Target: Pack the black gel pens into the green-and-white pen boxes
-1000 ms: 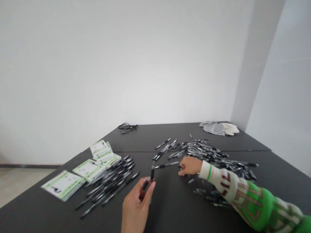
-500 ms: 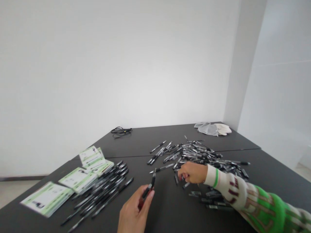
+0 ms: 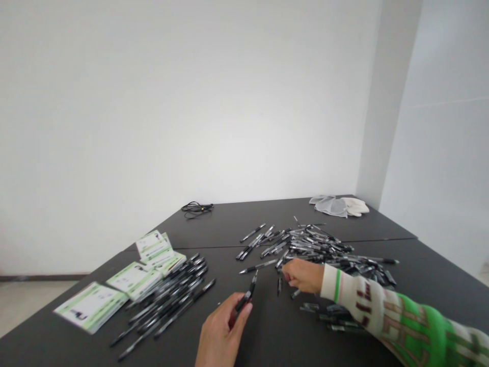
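My left hand is closed at the near middle of the table, thumb and fingers pinching a pen. The pen is uncapped; its bare tip points up and away. At the near edge of a large heap of loose pens and caps, my right hand is closed with its fingers curled; what is in them, if anything, is hidden. Just below those fingers lies a small dark cap. A single pen with its tip to the left rests between the two hands.
Capped-looking dark pens lie in a row at the left, beside stacks of green and white cards. Farther back are a coiled black cable and white cloth items. Several short caps lie under my right sleeve.
The view has turned slightly left, so the table's contents sit farther right. My left hand still holds the pen, and my right hand has shifted slightly left relative to the heap.
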The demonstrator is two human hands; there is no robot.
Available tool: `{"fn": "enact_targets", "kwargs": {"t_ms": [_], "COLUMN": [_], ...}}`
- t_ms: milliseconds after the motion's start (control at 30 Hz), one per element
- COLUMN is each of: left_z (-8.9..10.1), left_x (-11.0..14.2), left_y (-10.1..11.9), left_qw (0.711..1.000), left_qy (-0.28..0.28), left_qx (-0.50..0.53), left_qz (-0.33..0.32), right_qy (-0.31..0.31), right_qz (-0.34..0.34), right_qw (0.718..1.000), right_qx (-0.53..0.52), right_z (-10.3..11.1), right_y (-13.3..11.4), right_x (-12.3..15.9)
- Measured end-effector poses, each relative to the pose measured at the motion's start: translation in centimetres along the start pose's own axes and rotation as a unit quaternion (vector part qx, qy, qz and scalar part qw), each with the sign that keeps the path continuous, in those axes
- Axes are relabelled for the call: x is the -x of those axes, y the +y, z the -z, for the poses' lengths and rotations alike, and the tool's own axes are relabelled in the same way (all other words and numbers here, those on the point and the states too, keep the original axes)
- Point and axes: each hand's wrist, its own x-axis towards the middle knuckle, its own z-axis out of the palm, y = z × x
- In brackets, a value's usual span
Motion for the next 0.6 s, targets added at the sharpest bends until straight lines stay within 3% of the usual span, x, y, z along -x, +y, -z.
{"fn": "enact_targets", "kwargs": {"t_ms": [167,367,500,600], "left_z": [-0.1,-0.4,-0.4,-0.4], "left_x": [0.1,0.3,0.3,0.4], "left_y": [0.2,0.4,0.8,1.1], "left_qw": [0.999,0.996,0.993,0.992], "left_qy": [-0.019,-0.055,-0.082,-0.088], "left_qx": [0.001,0.02,0.015,0.008], "left_qz": [-0.026,-0.064,-0.081,-0.09], "right_qy": [0.062,0.065,0.059,0.054], "right_qz": [0.003,0.026,0.032,0.024], "right_qw": [0.993,0.964,0.922,0.918], "right_qx": [-0.098,-0.255,-0.382,-0.391], "right_z": [1.3,2.8,2.4,2.2], "right_y": [-1.5,-5.1,-6.6,-6.9], "right_x": [0.5,1.7,2.2,2.3]}}
